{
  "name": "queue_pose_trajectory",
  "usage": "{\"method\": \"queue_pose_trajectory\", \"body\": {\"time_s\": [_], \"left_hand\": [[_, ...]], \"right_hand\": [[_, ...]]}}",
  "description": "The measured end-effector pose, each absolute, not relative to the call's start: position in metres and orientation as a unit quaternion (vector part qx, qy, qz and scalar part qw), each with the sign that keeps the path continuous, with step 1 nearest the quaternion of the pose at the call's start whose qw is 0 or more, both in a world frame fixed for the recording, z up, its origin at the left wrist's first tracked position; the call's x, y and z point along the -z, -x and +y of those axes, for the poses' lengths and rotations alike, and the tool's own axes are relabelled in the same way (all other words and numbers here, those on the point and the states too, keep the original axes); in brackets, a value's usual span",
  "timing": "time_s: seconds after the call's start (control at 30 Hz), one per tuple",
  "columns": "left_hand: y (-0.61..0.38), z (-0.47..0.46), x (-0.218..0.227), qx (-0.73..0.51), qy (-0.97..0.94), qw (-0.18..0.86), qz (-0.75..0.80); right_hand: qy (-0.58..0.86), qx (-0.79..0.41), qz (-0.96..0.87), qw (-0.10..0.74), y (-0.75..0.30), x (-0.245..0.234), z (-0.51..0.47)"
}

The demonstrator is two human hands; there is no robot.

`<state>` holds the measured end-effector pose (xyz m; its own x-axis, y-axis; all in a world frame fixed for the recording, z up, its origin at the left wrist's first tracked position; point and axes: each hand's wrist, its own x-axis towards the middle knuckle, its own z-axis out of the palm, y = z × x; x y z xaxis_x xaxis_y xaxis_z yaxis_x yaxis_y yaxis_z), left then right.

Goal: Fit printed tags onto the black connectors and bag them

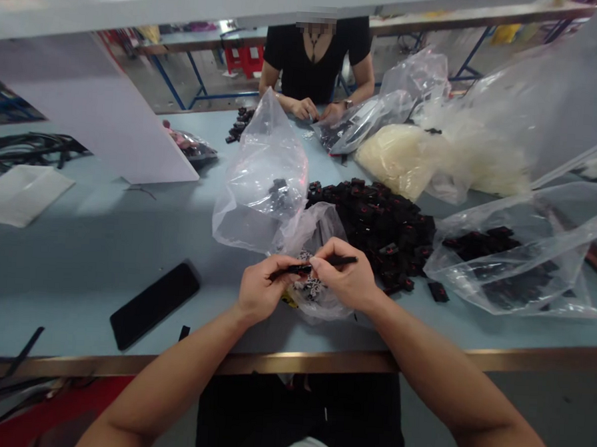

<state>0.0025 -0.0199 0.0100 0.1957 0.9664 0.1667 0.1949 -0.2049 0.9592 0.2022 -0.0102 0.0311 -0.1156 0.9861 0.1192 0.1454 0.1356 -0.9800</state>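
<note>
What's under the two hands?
A crumpled clear bag of small dark and pale bits lies under the left hand and right hand, holding a thin black strip. The hands cover its middle.

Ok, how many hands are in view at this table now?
4. The left hand and right hand meet at the near edge, both pinching a thin black strip. Across the table, a co-worker's hand and other hand sit close together. Bags could hide more.

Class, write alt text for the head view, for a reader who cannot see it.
The left hand and right hand pinch a black strip over a blue table. Beyond lie a pile of black parts and clear bags, a phone at left, a person opposite.
</note>
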Motion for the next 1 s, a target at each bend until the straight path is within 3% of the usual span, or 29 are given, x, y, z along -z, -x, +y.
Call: {"method": "queue_pose_trajectory", "body": {"time_s": [0.27, 0.4, 0.57, 0.7, 0.9, 1.0], "left_hand": [[-0.006, -0.019, -0.011, -0.458, -0.577, 0.514, 0.440], [-0.005, -0.018, -0.011, -0.491, -0.546, 0.535, 0.418], [0.000, -0.017, -0.010, -0.498, -0.544, 0.526, 0.423], [0.001, -0.017, -0.011, -0.484, -0.556, 0.525, 0.426], [0.002, -0.019, -0.016, -0.543, -0.527, 0.510, 0.408], [0.007, -0.018, -0.015, -0.562, -0.546, 0.470, 0.407]], "right_hand": [[0.436, -0.454, -0.591, 0.505, -0.208, -0.031, -0.007], [0.377, -0.348, -0.678, 0.526, -0.212, -0.027, -0.003], [0.329, -0.178, -0.816, 0.440, -0.213, -0.020, 0.002], [0.312, -0.135, -0.836, 0.431, -0.215, -0.025, 0.002], [0.430, -0.021, -0.708, 0.560, -0.258, -0.046, 0.020], [0.507, 0.013, -0.671, 0.540, -0.285, -0.046, 0.037]]}}
